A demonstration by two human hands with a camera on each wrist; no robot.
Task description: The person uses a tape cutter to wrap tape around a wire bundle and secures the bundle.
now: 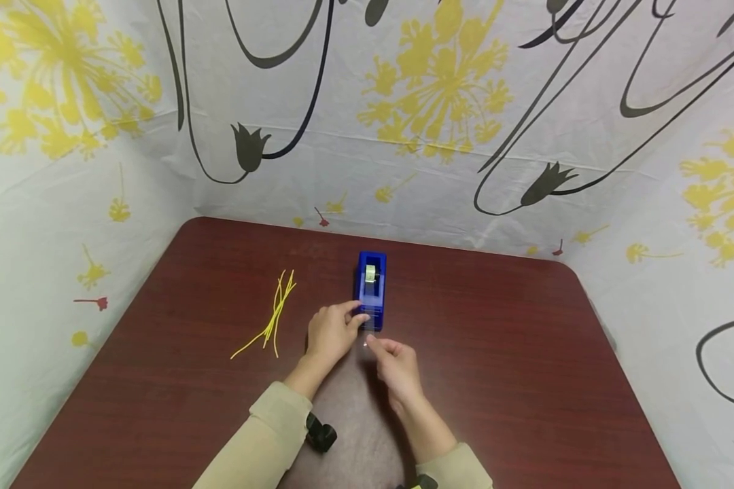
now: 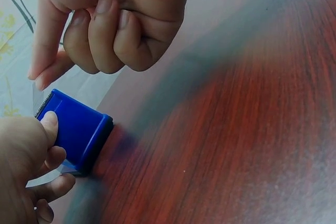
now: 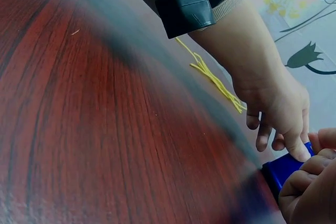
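A blue tape dispenser [image 1: 375, 300] stands on the table with a small tape roll [image 1: 370, 273] in it. My left hand [image 1: 332, 334] grips the front end of the dispenser. In the left wrist view, its thumb [image 2: 50, 121] presses on the blue front face, just below the toothed cutting edge [image 2: 44, 103]. My right hand [image 1: 399, 370] pinches the end of a strip of clear tape [image 1: 370, 327] between thumb and index finger, in front of the dispenser. The strip runs from the dispenser to those fingertips. The right hand's other fingers [image 2: 102, 43] are curled into the palm.
Several yellow strings [image 1: 275, 319] lie crossed in a loose bundle left of the dispenser. The dark red wooden table [image 1: 495, 353] extends to both sides. A white cloth [image 1: 318, 183] with flower prints hangs behind it and along its sides.
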